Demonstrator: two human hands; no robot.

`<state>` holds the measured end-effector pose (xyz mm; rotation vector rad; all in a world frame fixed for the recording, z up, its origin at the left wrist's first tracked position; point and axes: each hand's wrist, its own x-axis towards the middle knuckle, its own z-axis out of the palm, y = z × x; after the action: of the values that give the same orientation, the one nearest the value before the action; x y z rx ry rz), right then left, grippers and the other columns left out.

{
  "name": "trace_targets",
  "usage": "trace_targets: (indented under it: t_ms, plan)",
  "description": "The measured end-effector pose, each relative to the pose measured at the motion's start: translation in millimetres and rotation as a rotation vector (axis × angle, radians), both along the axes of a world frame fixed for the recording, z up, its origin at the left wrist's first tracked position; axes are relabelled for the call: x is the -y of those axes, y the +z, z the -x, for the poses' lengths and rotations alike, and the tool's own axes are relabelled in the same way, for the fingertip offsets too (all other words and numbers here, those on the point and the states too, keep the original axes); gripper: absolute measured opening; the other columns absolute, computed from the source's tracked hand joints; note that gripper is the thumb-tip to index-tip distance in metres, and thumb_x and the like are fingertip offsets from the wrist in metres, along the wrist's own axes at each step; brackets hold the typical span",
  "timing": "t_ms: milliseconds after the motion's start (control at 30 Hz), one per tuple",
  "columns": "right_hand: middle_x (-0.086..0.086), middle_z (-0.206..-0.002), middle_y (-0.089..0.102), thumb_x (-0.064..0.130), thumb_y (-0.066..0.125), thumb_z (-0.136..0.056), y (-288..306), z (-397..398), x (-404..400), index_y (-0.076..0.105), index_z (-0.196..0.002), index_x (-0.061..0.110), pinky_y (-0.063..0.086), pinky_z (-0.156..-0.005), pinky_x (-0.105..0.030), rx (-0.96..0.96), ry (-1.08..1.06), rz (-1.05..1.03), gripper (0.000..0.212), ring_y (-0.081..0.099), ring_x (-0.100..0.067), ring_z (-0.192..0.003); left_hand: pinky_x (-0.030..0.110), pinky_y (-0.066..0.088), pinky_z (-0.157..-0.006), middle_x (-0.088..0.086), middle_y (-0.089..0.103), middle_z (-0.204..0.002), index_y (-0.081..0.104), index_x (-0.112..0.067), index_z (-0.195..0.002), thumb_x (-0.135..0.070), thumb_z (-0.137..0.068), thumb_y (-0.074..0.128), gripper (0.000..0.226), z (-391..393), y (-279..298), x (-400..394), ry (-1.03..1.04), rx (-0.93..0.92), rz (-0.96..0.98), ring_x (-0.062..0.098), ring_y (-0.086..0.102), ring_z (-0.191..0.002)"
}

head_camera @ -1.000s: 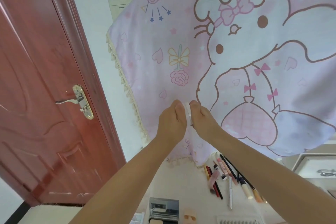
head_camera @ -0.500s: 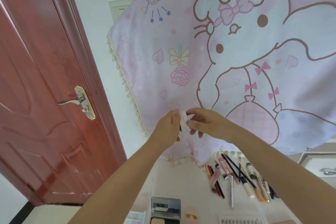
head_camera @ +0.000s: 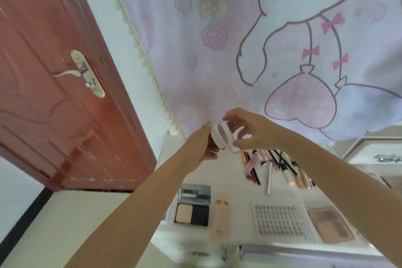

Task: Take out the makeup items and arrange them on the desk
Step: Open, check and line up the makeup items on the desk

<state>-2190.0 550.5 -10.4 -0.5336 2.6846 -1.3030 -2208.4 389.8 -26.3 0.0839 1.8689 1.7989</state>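
A round white compact (head_camera: 221, 136) is held on edge in the air above the back of the white desk (head_camera: 237, 187). My left hand (head_camera: 203, 143) grips its left side, and my right hand (head_camera: 248, 130) pinches its top and bottom rim from the right. On the desk lie a row of pencils, tubes and brushes (head_camera: 272, 165), an open powder compact with mirror (head_camera: 193, 205), a pink palette strip (head_camera: 220, 217), a tray of false lashes (head_camera: 280, 221) and a pink eyeshadow palette (head_camera: 330, 224).
A pink cartoon-rabbit cloth (head_camera: 272, 39) hangs on the wall behind the desk. A red door (head_camera: 43, 93) with a metal handle (head_camera: 84, 74) stands at the left. A white box (head_camera: 374, 154) sits at the desk's right back corner.
The view has tilted down, showing more of the desk. My hands have lowered with the white compact, and my right hand has shifted from beside it to pinching its rim.
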Motion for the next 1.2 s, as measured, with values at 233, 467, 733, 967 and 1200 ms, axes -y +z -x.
trace_targets:
  t_ms: [233,467,733,967,1200]
  plan:
    - [0.007,-0.091,0.048,0.004,0.053,-0.061,-73,-20,-14,0.039,-0.089,0.026,0.047,-0.067,-0.021,0.31,-0.157,0.208,0.039,0.055,-0.009,-0.078,0.017,0.041,-0.04,0.005,0.055,-0.073,0.055,-0.011,-0.087,-0.032,-0.1,0.029,0.035,-31,-88,12,0.022,0.409,-0.175,0.008,0.055,-0.046]
    - [0.007,-0.093,0.045,-0.012,0.052,-0.077,-162,-42,-24,0.037,-0.102,0.015,0.046,-0.059,-0.011,0.534,-0.275,0.059,0.039,0.05,-0.002,-0.08,0.012,0.05,-0.055,0.003,0.06,-0.072,0.056,-0.008,-0.081,-0.008,-0.096,0.039,0.023,-68,-163,5,-0.019,0.507,-0.097,0.002,0.061,-0.05]
    - [-0.004,-0.1,0.045,-0.004,0.063,-0.07,-200,-46,-31,0.04,-0.109,0.012,0.042,-0.066,-0.023,0.574,-0.247,-0.245,0.048,0.049,-0.019,-0.087,0.025,0.045,-0.093,0.007,0.059,-0.114,0.049,-0.005,-0.126,-0.014,-0.083,0.065,0.047,-79,-196,-5,-0.142,0.117,0.372,0.015,0.055,-0.102]
    - [-0.004,-0.138,0.043,0.011,0.063,-0.075,-214,-18,-37,0.037,-0.136,0.016,0.032,-0.107,-0.037,0.432,0.06,-0.557,0.067,0.035,-0.022,-0.13,0.019,0.046,-0.087,0.008,0.052,-0.113,0.05,-0.004,-0.119,-0.016,-0.074,0.073,0.052,-99,-224,-36,-0.011,-0.135,0.521,0.015,0.054,-0.094]
    - [-0.005,-0.136,0.046,0.012,0.062,-0.078,-232,-3,-49,0.039,-0.136,0.014,0.027,-0.106,-0.036,0.349,0.318,-0.554,0.062,0.03,-0.023,-0.132,0.009,0.045,-0.078,0.004,0.046,-0.106,0.047,0.0,-0.117,-0.007,-0.074,0.073,0.051,-128,-244,-70,0.333,-0.156,0.534,0.019,0.051,-0.094]
